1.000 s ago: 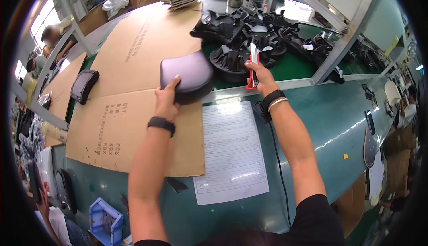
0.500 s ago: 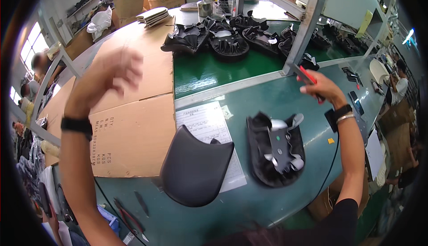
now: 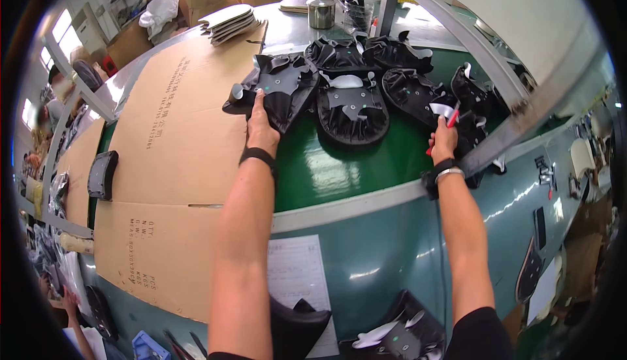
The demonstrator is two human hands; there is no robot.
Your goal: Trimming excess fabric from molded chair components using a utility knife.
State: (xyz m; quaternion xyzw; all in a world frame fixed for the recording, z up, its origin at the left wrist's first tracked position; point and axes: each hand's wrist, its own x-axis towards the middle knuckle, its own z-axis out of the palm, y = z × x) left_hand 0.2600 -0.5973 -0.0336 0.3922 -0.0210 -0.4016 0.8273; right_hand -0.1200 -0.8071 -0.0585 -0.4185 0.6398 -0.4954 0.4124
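Observation:
At the far side of the green tabletop, my left hand (image 3: 260,128) grips the near edge of a black padded seat piece (image 3: 282,84), its gathered underside facing up. The thumb lies on top; the other fingers are mostly hidden. My right hand (image 3: 445,140) is closed around a slim red-handled tool (image 3: 452,120), whose exact kind I cannot make out. It is beside another black seat piece (image 3: 411,92) with a white flap. Between my hands lies a similar seat piece (image 3: 353,115). Near me are a smooth black seat piece (image 3: 297,330) and an upturned one (image 3: 398,339), both partly cut off by the lower edge.
Flattened cardboard (image 3: 176,157) covers the left of the table. A slanting metal frame post (image 3: 516,139) stands right of my right hand. Behind are a stack of boards (image 3: 228,22) and a metal pot (image 3: 321,13). A printed sheet (image 3: 297,268) lies near my left forearm.
Both hands have reached forward to the far seat pieces. My left hand came from above the cardboard and took hold of one. My right hand moved leftward with the red-handled tool. The view shifted forward.

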